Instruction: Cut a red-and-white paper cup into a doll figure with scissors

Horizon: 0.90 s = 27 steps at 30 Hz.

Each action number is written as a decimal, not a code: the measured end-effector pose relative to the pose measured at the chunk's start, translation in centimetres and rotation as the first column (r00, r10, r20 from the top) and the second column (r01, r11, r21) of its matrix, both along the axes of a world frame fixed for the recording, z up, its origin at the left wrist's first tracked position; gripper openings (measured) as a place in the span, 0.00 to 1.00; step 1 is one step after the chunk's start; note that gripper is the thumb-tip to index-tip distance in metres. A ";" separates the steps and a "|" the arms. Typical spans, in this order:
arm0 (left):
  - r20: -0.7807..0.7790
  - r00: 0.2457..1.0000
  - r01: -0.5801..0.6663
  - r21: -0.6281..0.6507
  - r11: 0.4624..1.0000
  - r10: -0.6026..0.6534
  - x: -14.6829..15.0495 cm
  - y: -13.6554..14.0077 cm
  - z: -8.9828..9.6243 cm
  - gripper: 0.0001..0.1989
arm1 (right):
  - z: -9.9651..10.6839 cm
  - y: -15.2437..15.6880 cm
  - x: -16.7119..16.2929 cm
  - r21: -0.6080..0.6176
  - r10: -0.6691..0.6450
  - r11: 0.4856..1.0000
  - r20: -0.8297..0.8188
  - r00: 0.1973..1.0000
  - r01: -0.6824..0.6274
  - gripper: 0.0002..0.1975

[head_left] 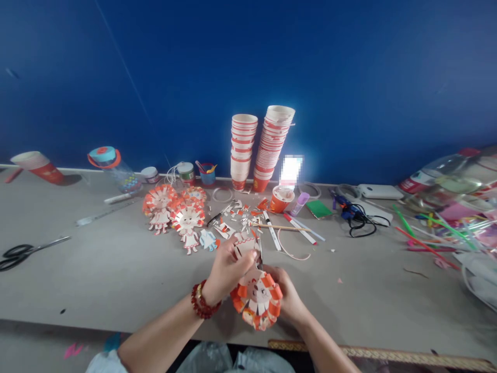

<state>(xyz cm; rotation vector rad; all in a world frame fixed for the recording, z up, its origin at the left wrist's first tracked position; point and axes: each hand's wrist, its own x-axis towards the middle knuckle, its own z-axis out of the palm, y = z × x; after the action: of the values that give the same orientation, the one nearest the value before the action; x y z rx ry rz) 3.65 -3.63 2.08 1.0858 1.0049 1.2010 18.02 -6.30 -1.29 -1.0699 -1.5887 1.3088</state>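
Note:
My left hand (229, 267) is closed on a paper-cup doll (257, 290), pinching its white body with thumb on top. The doll points head down toward me, its face ringed by curled orange and white strips. My right hand (287, 295) is closed behind the doll's head, its fingers mostly hidden. Narrow scissors (260, 254) rise from that hand, their blades against the doll's body and their handles out of sight. Just beyond lie white and orange paper scraps (244, 213). Several finished-looking dolls (189, 223) with fringed heads rest to the left, beside a small blue-and-white cutout (208, 240).
Two tall paper cup stacks (244, 150) stand against the blue wall. Before them are an orange cup (282, 199), a glue stick (300, 203) and markers (272, 230). Black-handled scissors (23, 254) lie far left. Bottles (435, 173), colored straws (427, 248) and a black cable (361, 223) occupy the right.

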 end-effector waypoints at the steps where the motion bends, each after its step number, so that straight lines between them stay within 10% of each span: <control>1: -0.019 1.000 -0.006 0.007 1.000 0.006 0.0 0.0 0.0 0.03 | 0.0 0.0 0.0 0.001 -0.009 1.000 0.006 1.000 0.009 0.08; 27: -0.069 0.997 0.022 0.043 0.999 -0.019 -0.4 0.2 -0.4 0.04 | -0.3 0.3 0.1 0.033 0.022 0.999 0.036 0.999 -0.023 0.15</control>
<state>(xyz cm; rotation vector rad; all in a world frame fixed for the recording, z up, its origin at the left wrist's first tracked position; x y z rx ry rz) 3.23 -3.44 1.65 1.1762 1.0212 1.1806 18.12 -6.01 -1.55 -1.0627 -1.6479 1.2804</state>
